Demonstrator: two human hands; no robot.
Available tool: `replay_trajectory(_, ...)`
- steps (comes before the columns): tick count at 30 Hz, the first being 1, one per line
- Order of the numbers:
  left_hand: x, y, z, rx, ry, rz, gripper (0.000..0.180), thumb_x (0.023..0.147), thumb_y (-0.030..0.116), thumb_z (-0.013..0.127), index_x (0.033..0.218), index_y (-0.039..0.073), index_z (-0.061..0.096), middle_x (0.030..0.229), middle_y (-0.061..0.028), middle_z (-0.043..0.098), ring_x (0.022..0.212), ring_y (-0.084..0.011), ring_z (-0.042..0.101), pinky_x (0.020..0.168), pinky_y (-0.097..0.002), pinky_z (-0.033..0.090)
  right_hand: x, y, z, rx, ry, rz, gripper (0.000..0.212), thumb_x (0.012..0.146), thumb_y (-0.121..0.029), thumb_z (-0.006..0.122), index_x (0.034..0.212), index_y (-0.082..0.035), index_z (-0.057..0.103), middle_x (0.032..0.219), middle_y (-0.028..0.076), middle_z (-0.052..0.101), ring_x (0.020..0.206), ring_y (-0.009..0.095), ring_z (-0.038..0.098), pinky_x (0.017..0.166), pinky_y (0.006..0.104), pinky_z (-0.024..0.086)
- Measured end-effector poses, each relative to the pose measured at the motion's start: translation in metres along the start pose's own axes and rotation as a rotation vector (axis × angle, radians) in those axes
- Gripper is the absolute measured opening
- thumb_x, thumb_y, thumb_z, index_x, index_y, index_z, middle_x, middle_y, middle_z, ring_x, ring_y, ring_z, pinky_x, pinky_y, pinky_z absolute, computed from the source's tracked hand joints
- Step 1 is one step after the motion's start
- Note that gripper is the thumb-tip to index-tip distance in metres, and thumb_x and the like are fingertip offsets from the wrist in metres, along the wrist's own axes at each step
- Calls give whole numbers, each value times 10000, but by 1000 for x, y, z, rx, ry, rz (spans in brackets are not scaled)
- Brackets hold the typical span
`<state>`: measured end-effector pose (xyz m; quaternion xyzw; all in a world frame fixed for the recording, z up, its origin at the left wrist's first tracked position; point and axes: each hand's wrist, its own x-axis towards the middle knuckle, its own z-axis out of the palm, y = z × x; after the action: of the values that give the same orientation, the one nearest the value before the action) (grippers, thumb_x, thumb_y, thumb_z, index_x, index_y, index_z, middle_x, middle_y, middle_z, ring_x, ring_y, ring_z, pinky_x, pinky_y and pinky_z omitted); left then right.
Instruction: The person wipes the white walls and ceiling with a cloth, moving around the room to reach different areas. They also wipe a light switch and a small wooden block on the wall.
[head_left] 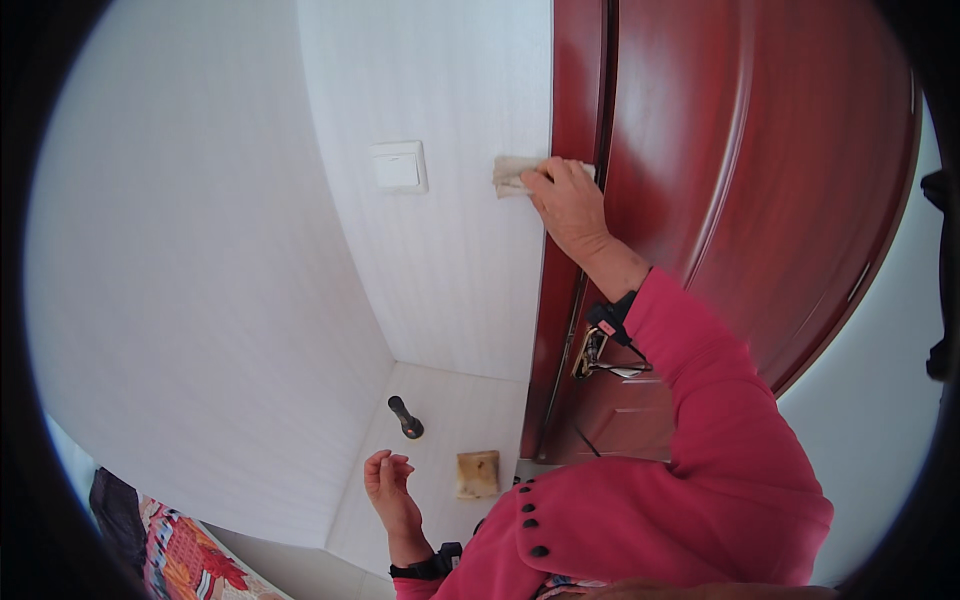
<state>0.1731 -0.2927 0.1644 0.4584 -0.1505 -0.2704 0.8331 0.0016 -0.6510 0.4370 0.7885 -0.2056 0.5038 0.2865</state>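
My right hand [572, 207] is raised and closed on a folded beige cloth [511, 175]. It presses the cloth across the edge of the dark red door frame [576, 75], so part of the cloth lies over the pale wall panel. Lower down, my left hand [392, 490] hangs with loosely bent fingers and nothing visible in them. Nearest to it are a black flashlight [405, 417] and a square, stained tan pad or folded cloth [478, 474], both on a pale ledge [440, 390]. Neither is touched.
A white light switch [399, 168] is on the pale wall left of the cloth. The dark red door [680, 120] has a metal handle [595, 355] beneath my right forearm. Patterned colourful fabric [190, 550] and a dark item [117, 510] lie at lower left.
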Motion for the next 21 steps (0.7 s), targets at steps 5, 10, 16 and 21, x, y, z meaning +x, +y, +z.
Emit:
replay_trajectory(5,-12,4,-10,-25,15,35,103,1015,143,539,1078,75,584,883,-46,654,750,-110,584,760,-253,487,-79,-20,21,53,-163,43,274,735,-26,707,979,-138,654,939,32,549,859,249,569,732,372,508)
replay_trajectory(10,-22,5,-13,-26,23,36,107,1014,136,544,1089,71,586,885,-47,656,757,-111,578,769,-256,485,-160,-40,42,73,-356,104,182,758,-54,668,918,-135,636,903,36,533,836,252,575,713,383,517)
replay_trajectory(16,-32,0,-15,-13,14,-1,113,1009,135,551,1094,71,590,883,-46,655,759,-113,577,782,-261,484,-240,-61,67,98,-496,81,56,798,-105,582,825,-126,626,898,57,558,838,250,613,715,384,544)
replay_trajectory(21,-38,-2,-15,22,40,-25,112,1009,137,550,1087,69,593,891,-48,656,768,-112,581,782,-265,486,-314,-72,89,201,-758,205,101,832,-125,580,891,-137,661,920,84,587,913,282,635,751,429,532)
